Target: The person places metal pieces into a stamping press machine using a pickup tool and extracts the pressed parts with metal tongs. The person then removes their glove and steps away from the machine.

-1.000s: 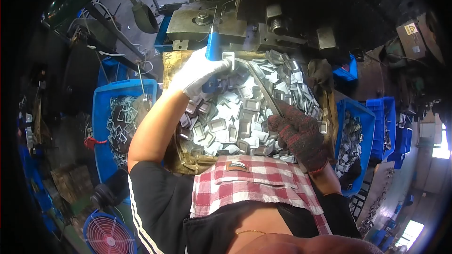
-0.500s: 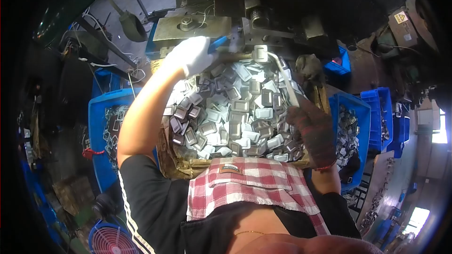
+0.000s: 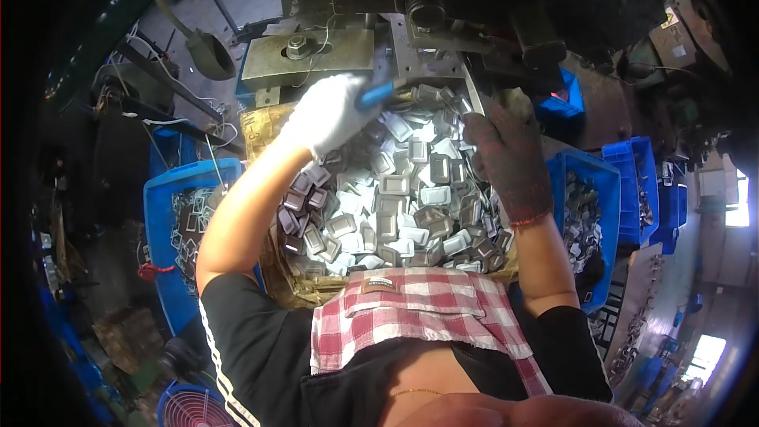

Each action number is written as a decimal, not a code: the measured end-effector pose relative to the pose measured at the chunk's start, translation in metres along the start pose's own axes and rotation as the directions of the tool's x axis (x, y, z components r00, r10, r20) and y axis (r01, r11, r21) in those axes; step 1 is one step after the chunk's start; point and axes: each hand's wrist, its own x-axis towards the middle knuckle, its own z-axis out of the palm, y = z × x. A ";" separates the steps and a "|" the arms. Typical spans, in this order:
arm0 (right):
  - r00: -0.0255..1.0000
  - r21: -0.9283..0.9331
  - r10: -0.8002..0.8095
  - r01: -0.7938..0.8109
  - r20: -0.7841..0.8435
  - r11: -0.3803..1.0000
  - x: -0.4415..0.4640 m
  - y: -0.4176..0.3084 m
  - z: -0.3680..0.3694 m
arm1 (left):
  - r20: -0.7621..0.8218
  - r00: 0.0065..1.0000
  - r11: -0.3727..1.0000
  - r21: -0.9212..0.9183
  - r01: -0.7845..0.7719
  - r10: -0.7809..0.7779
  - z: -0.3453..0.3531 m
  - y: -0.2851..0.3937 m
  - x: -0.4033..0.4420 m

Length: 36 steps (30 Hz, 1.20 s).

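Head view: left hand (image 3: 328,115) clamped around blue-handled tool (image 3: 376,95), above heaped metal parts (image 3: 395,184); right hand (image 3: 510,154) clamped on thin metal tool (image 3: 473,91), near machine block (image 3: 431,59); ideally, grip firmly, fingers clear of block

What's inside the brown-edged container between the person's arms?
A heap of small silvery rectangular pieces fills the container; its bottom and anything beneath the top layer are covered.

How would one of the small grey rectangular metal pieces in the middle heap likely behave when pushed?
A small grey rectangular metal piece is probably stiff: its rim looks crisply formed. It is likely light, being small and thin at the edges. Its shiny surface may let it slide across the loose heap.
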 end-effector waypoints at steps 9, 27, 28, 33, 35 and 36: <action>0.995 0.010 0.081 -0.081 -0.054 0.997 -0.006 0.000 0.010 | -0.005 0.983 0.979 -0.096 0.180 -0.181 0.027 -0.008 -0.037; 0.867 0.272 0.234 -0.378 0.440 0.885 -0.077 -0.037 0.004 | 0.273 0.918 0.119 -0.941 0.317 -0.287 0.008 -0.009 -0.037; 0.871 0.268 0.222 -0.363 0.439 0.892 -0.077 -0.037 0.005 | 0.273 0.915 0.128 -0.938 0.322 -0.298 0.008 -0.005 -0.038; 0.880 0.254 0.163 -0.298 0.445 0.920 -0.074 -0.038 0.006 | 0.148 0.913 0.328 -0.901 0.283 -0.380 -0.004 -0.005 -0.046; 0.875 0.250 0.148 -0.288 0.461 0.925 -0.074 -0.037 0.005 | 0.106 0.935 0.434 -0.864 0.256 -0.340 -0.005 -0.018 -0.048; 0.867 0.250 0.151 -0.298 0.476 0.922 -0.074 -0.036 0.004 | 0.130 0.944 0.426 -0.867 0.257 -0.304 -0.005 -0.022 -0.048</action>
